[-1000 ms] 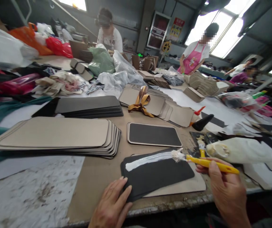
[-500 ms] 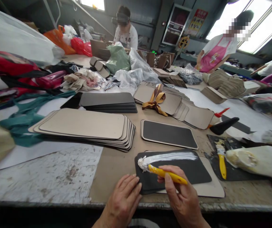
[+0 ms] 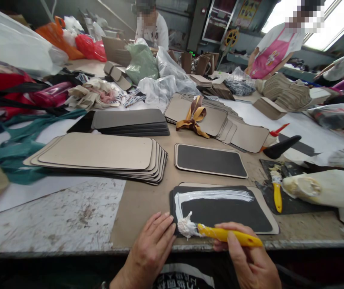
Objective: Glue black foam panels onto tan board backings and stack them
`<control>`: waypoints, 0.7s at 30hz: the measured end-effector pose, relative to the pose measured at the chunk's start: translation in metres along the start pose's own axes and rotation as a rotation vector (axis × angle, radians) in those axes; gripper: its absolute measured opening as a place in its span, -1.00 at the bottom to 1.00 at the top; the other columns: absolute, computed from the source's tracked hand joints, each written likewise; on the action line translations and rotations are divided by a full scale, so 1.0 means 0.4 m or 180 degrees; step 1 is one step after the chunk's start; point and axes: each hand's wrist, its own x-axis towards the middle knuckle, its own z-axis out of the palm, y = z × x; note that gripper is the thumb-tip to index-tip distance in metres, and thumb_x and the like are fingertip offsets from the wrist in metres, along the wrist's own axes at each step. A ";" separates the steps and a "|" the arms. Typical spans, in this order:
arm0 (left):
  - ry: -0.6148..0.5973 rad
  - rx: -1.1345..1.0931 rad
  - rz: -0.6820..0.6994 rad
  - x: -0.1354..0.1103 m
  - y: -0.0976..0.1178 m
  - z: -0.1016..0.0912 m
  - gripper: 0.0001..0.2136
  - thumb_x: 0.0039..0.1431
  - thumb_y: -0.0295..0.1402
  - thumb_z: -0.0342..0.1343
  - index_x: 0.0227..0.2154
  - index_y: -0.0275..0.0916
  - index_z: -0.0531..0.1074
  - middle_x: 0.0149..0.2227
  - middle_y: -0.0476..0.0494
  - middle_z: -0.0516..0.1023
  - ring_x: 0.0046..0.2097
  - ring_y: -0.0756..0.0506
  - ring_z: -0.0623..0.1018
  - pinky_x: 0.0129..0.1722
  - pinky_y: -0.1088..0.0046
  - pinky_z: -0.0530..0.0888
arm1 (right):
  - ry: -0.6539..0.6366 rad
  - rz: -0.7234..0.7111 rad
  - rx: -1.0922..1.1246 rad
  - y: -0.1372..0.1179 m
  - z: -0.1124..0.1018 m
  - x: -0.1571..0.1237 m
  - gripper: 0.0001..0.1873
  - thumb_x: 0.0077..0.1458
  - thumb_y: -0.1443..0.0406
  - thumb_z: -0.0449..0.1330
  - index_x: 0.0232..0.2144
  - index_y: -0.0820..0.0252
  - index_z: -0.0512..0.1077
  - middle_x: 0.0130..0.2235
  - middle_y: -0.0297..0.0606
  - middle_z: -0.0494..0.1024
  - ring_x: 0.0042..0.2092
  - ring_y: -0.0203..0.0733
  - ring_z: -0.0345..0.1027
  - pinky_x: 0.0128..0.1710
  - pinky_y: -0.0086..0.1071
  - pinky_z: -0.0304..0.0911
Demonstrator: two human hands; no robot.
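Between thumb and fingers, my right hand [image 3: 247, 253] grips a yellow-handled brush [image 3: 229, 235]. Its bristles, caked in white paste, touch the near left corner of a dark grey panel [image 3: 217, 212]. White paste [image 3: 214, 195] runs along the panel's far edge and down its left side. My left hand [image 3: 155, 241] lies with fingers stretched out, the fingertips at the panel's left edge. Under the panel a beige board [image 3: 264, 196] sticks out at the right and back. Just beyond lies a dark panel with a beige border [image 3: 211, 160].
Left stands a stack of beige boards [image 3: 96, 150], with dark grey panels [image 3: 130, 122] behind. A ribbon-tied bundle [image 3: 193, 116] lies at the back. A second yellow brush [image 3: 276, 192] and a whitish bottle-like container [image 3: 322, 188] are on the right. Two people [image 3: 276, 52] [image 3: 152, 30] stand across the table.
My right hand has drawn the brush down the panel's left side toward me, leaving a white stripe. My left hand stays by the edge. The camera view has shifted slightly.
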 end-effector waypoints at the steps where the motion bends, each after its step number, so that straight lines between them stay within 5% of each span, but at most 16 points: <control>1: -0.0013 -0.0009 0.0002 0.001 -0.001 0.001 -0.79 0.16 -0.55 -0.04 -0.19 -0.35 0.44 -0.17 -0.26 0.54 -0.03 -0.15 0.49 -0.06 0.22 0.51 | 0.0018 0.0075 -0.0020 0.009 -0.012 0.009 -0.74 0.11 0.11 0.09 -0.32 0.15 0.42 -0.31 -0.21 0.52 -0.49 -0.25 0.42 -0.47 -0.43 0.42; 14: -0.0243 0.0092 0.0363 -0.019 -0.028 0.010 -0.76 0.16 -0.58 -0.03 -0.14 -0.37 0.43 -0.08 -0.25 0.49 0.08 -0.10 0.38 0.13 0.32 0.32 | 0.1072 0.0913 -0.0404 0.161 -0.270 0.083 -0.54 -0.07 -0.06 0.16 -0.30 0.19 0.37 -0.44 -0.18 0.56 -0.49 -0.10 0.47 -0.47 -0.35 0.47; 21: 0.0227 0.0172 0.0763 -0.048 -0.081 0.059 -0.77 0.21 -0.48 -0.06 -0.15 -0.24 0.44 -0.11 -0.10 0.52 0.06 -0.02 0.41 0.19 0.43 0.22 | 0.1358 0.0920 -0.0431 0.229 -0.378 0.086 -0.52 -0.11 -0.07 0.18 -0.30 0.19 0.36 -0.41 -0.17 0.55 -0.47 -0.09 0.47 -0.45 -0.31 0.47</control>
